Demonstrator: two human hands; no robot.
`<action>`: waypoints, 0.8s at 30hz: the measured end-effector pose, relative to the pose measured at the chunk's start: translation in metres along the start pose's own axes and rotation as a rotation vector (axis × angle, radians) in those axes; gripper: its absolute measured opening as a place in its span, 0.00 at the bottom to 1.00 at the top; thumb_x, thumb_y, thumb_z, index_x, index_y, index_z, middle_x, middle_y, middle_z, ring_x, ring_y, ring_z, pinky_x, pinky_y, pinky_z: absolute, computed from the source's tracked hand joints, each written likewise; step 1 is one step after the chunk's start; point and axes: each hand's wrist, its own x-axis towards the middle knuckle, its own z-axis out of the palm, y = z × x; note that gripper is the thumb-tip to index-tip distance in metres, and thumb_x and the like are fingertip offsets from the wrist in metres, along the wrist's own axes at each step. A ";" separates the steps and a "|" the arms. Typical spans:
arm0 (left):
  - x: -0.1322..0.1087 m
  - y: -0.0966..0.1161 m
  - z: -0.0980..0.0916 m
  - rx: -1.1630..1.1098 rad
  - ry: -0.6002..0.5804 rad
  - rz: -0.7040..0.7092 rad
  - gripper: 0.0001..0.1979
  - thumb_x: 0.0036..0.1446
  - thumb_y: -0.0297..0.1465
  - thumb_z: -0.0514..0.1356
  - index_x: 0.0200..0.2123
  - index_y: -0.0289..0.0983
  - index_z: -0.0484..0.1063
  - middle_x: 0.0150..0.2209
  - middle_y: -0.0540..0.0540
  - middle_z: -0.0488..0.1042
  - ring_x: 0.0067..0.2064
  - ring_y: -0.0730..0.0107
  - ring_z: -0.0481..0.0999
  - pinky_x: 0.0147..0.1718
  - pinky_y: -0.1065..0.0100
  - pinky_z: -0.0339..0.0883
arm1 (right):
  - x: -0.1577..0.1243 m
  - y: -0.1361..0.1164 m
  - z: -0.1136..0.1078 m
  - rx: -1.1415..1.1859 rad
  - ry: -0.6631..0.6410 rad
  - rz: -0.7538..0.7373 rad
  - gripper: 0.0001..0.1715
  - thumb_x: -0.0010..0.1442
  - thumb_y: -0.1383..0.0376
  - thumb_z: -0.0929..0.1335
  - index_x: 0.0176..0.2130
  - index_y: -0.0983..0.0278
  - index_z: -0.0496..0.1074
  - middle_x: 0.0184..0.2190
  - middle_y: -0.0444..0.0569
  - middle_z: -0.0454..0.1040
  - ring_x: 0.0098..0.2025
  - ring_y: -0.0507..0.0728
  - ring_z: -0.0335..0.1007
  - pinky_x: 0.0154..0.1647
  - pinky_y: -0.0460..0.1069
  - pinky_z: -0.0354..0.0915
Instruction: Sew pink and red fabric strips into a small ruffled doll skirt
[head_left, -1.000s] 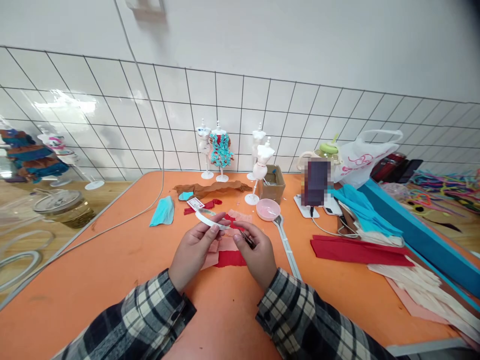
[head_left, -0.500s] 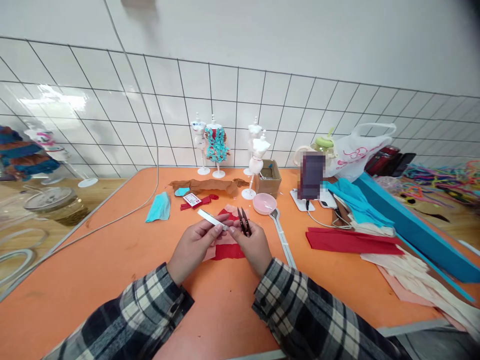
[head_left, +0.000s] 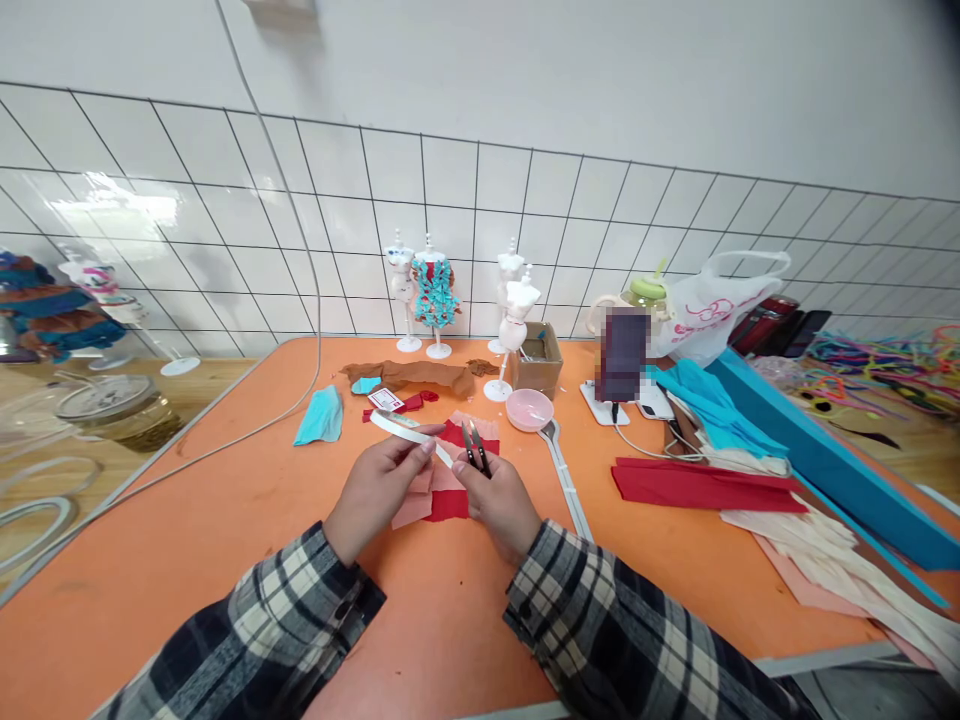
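My left hand point(head_left: 375, 495) pinches a thin roll of white tape point(head_left: 399, 430), which is tilted with its edge toward me. A short strip of the tape runs from the roll to the fingertips of my right hand point(head_left: 501, 502). That same right hand keeps small dark thread snips point(head_left: 478, 455) in its grip, blades pointing up and away from me. Beneath both hands lie red crepe paper point(head_left: 448, 506) and pale pink pieces point(head_left: 411, 510) on the orange table point(head_left: 315, 560); the hands cover part of them.
White dress forms, one clothed in blue ruffles point(head_left: 435, 290), stand by the wall. Nearby are a cardboard box point(head_left: 546, 372), a pink bowl point(head_left: 529, 411) and a grey strap-like strip point(head_left: 568, 485). A phone point(head_left: 624, 355), a red folded strip point(head_left: 705, 484) and blue paper point(head_left: 716, 400) lie rightward.
My hands have moved slightly apart, and a strip of tape now shows stretched between them. The roll has turned to show more of its ring, and the snips have shifted a little left.
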 end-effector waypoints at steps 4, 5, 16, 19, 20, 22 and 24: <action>-0.001 0.007 0.000 -0.289 -0.026 -0.229 0.29 0.45 0.51 0.73 0.45 0.36 0.83 0.32 0.45 0.82 0.37 0.59 0.81 0.43 0.58 0.77 | -0.003 -0.001 0.002 0.209 -0.074 0.239 0.24 0.50 0.53 0.77 0.34 0.59 0.61 0.17 0.29 0.49 0.16 0.45 0.38 0.16 0.43 0.37; 0.000 0.008 -0.001 -0.333 -0.015 -0.268 0.30 0.41 0.49 0.75 0.44 0.36 0.84 0.32 0.45 0.82 0.36 0.60 0.81 0.42 0.60 0.78 | -0.004 -0.001 0.003 0.228 -0.087 0.244 0.25 0.50 0.54 0.77 0.34 0.59 0.61 0.17 0.29 0.50 0.16 0.44 0.37 0.16 0.43 0.37; 0.006 0.014 -0.036 -0.610 0.095 -0.279 0.27 0.34 0.35 0.81 0.41 0.36 0.82 0.30 0.50 0.81 0.31 0.73 0.79 0.33 0.73 0.76 | -0.008 -0.001 -0.005 -0.048 -0.168 0.026 0.23 0.57 0.51 0.72 0.46 0.63 0.71 0.29 0.43 0.73 0.22 0.48 0.61 0.22 0.45 0.58; 0.003 0.017 -0.034 -0.631 0.053 -0.335 0.30 0.31 0.31 0.82 0.42 0.36 0.82 0.31 0.49 0.81 0.31 0.73 0.79 0.32 0.73 0.76 | -0.014 -0.003 -0.009 -0.076 -0.247 0.071 0.26 0.65 0.46 0.67 0.51 0.61 0.68 0.24 0.38 0.65 0.18 0.47 0.49 0.18 0.44 0.47; 0.002 0.018 -0.032 -0.628 0.048 -0.353 0.30 0.30 0.30 0.82 0.42 0.35 0.81 0.31 0.48 0.82 0.31 0.73 0.79 0.32 0.73 0.76 | -0.017 -0.003 -0.010 -0.072 -0.267 0.087 0.27 0.67 0.43 0.64 0.51 0.61 0.68 0.22 0.36 0.60 0.17 0.47 0.47 0.17 0.44 0.46; 0.000 0.019 -0.028 -0.618 0.046 -0.368 0.30 0.29 0.30 0.82 0.40 0.34 0.81 0.31 0.48 0.81 0.30 0.74 0.78 0.32 0.74 0.75 | -0.022 -0.002 -0.010 -0.093 -0.294 0.088 0.28 0.69 0.40 0.60 0.46 0.61 0.66 0.22 0.35 0.58 0.16 0.47 0.49 0.17 0.44 0.49; -0.002 0.019 -0.026 -0.605 0.026 -0.357 0.29 0.32 0.31 0.81 0.41 0.34 0.80 0.30 0.49 0.80 0.30 0.74 0.78 0.32 0.73 0.74 | -0.025 -0.002 -0.010 -0.149 -0.338 0.084 0.27 0.69 0.40 0.60 0.43 0.60 0.62 0.26 0.39 0.67 0.17 0.47 0.59 0.18 0.44 0.55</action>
